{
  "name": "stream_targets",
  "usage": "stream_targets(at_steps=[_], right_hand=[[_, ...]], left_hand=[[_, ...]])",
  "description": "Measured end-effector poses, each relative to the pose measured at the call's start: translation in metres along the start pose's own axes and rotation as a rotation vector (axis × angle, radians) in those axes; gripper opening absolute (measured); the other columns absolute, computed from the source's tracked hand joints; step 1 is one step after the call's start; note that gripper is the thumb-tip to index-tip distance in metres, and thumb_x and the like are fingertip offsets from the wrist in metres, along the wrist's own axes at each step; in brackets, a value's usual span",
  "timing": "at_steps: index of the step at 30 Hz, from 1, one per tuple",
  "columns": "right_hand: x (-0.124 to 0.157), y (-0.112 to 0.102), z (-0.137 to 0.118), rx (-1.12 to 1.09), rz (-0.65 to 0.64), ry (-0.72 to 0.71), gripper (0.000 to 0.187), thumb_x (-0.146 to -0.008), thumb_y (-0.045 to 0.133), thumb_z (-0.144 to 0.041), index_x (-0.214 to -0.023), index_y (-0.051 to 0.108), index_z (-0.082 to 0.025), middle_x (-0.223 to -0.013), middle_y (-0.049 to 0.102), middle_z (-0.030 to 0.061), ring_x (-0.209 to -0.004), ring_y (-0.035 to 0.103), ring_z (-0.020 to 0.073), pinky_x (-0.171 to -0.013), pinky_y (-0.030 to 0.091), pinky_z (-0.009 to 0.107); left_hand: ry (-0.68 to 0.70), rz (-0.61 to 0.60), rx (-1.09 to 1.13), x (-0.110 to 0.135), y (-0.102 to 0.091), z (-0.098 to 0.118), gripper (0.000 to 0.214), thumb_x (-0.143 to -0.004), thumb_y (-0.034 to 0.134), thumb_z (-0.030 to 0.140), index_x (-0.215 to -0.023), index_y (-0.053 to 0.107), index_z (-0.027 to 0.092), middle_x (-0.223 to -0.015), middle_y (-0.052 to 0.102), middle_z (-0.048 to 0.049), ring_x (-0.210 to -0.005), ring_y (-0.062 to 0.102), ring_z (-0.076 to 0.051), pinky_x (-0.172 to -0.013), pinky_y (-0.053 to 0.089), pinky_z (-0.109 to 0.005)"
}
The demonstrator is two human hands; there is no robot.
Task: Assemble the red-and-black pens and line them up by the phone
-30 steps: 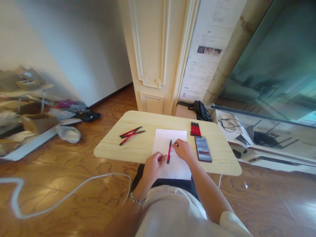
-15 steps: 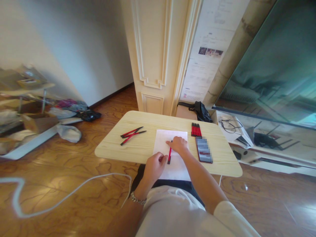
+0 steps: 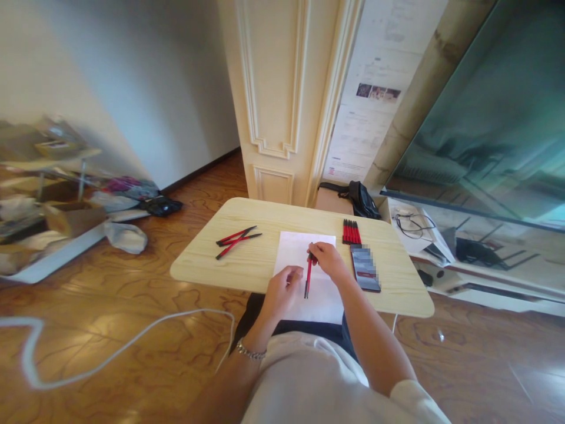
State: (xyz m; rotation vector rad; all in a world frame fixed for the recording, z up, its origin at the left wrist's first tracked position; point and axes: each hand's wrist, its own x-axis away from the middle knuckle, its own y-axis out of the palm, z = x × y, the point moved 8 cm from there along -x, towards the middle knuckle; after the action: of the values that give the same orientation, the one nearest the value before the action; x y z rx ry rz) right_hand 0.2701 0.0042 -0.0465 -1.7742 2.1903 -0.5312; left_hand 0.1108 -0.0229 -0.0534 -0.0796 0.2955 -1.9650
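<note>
My right hand (image 3: 326, 258) pinches a red pen (image 3: 308, 275) with black ends, gripping it near its upper end. The pen slants toward me over a white sheet of paper (image 3: 289, 244). Just left of the pen is my left hand (image 3: 285, 287), fingers loosely curved and apart, with nothing visible in them. Several similar pens (image 3: 352, 231) lie side by side in a row at the right, above a phone (image 3: 362, 267). On the left, three loose pens (image 3: 236, 237) lie crossed over one another.
The light wooden table (image 3: 198, 259) has rounded corners. A white cable (image 3: 132, 341) runs over the floor at left. Boxes and bags (image 3: 73, 215) are piled on the far left. Behind the table sits a black bag (image 3: 362, 199), and a large screen (image 3: 494, 129) stands at right.
My right hand has raised the pen's upper end off the paper and now pinches it. Previously its fingers pressed the pen down. My left hand has shifted slightly and its fingers have loosened.
</note>
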Motion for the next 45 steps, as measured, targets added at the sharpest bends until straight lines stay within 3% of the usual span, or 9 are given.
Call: stream_targets(at_steps=[3,8,14,19,25,31,37,41,45], right_hand=[[0.02,0.004,-0.003,-0.337,-0.018,-0.02,0.037,-0.083,0.047,-0.051,-0.078,0.06,-0.016,-0.067,0.064,0.0032,-0.055,0.054,0.0118,-0.053,0.04,0.023],[0.047,0.009,0.003,-0.566,0.014,0.022,0.038,-0.079,0.053,-0.052,-0.083,0.064,-0.016,-0.076,0.065,0.0037,-0.059,0.055,0.0115,-0.053,0.041,0.023],[0.054,0.005,0.007,-0.553,0.186,0.042,0.039,-0.077,0.056,-0.051,-0.092,0.066,-0.017,-0.079,0.067,0.0061,-0.068,0.059,0.0149,-0.055,0.043,0.024],[0.054,0.007,0.007,-0.437,0.268,0.076,0.042,-0.075,0.056,-0.056,-0.082,0.066,-0.016,-0.072,0.067,0.0061,-0.049,0.052,0.012,-0.043,0.037,0.024],[0.055,0.008,0.013,-0.411,0.311,0.091,0.044,-0.078,0.051,-0.058,-0.075,0.065,-0.016,-0.064,0.063,0.0037,-0.043,0.047,0.0111,-0.037,0.034,0.023],[0.052,0.018,0.018,-0.685,0.236,0.113,0.038,-0.076,0.057,-0.052,-0.074,0.062,-0.015,-0.061,0.06,0.0024,-0.047,0.048,0.0105,-0.038,0.032,0.021],[0.051,0.034,0.013,-0.99,-0.003,0.128,0.034,-0.079,0.057,-0.05,-0.085,0.061,-0.017,-0.07,0.065,0.0031,-0.037,0.036,0.005,-0.035,0.028,0.019],[0.052,0.035,0.014,-0.938,-0.064,0.144,0.038,-0.08,0.055,-0.051,-0.095,0.063,-0.017,-0.083,0.068,0.0071,-0.044,0.045,0.007,-0.038,0.031,0.019],[0.049,0.018,0.018,-0.722,0.105,0.101,0.039,-0.077,0.059,-0.052,-0.093,0.065,-0.017,-0.085,0.068,0.0079,-0.067,0.059,0.0145,-0.052,0.042,0.023]], left_hand=[[-0.145,-0.123,0.359,0.003,0.026,-0.004,0.049,-0.084,0.045,0.056,-0.099,0.064,0.013,-0.088,0.07,-0.012,-0.076,0.065,-0.019,-0.068,0.049,-0.03],[-0.324,-0.225,0.767,0.016,0.057,-0.007,0.042,-0.078,0.06,0.051,-0.092,0.062,0.012,-0.08,0.069,-0.0114,-0.07,0.065,-0.018,-0.07,0.051,-0.033],[-0.304,-0.11,0.648,0.015,0.054,-0.015,0.033,-0.074,0.066,0.044,-0.083,0.055,0.015,-0.068,0.064,-0.0029,-0.059,0.062,-0.014,-0.057,0.049,-0.026],[-0.219,-0.019,0.427,0.013,0.047,-0.01,0.029,-0.075,0.062,0.044,-0.081,0.052,0.017,-0.052,0.055,0.0036,-0.042,0.048,-0.009,-0.039,0.032,-0.018],[-0.168,-0.069,0.325,0.014,0.049,-0.005,0.032,-0.08,0.054,0.047,-0.065,0.054,0.018,-0.047,0.047,0.0047,-0.04,0.041,-0.008,-0.04,0.025,-0.021],[-0.306,-0.121,0.729,0.019,0.064,-0.013,0.034,-0.08,0.058,0.046,-0.065,0.051,0.016,-0.052,0.043,0.005,-0.038,0.028,-0.003,-0.038,0.016,-0.02],[-0.413,-0.302,1.128,0.024,0.073,-0.006,0.023,-0.077,0.066,0.034,-0.076,0.055,0.014,-0.061,0.048,0.0029,-0.042,0.034,-0.002,-0.04,0.026,-0.017],[-0.366,-0.234,1.069,0.02,0.065,-0.01,0.023,-0.075,0.069,0.033,-0.076,0.06,0.011,-0.068,0.057,-0.0027,-0.05,0.048,-0.006,-0.047,0.037,-0.019],[-0.339,-0.116,0.887,0.015,0.057,-0.022,0.026,-0.073,0.071,0.035,-0.081,0.063,0.011,-0.07,0.061,-0.0039,-0.057,0.055,-0.009,-0.056,0.045,-0.022]])
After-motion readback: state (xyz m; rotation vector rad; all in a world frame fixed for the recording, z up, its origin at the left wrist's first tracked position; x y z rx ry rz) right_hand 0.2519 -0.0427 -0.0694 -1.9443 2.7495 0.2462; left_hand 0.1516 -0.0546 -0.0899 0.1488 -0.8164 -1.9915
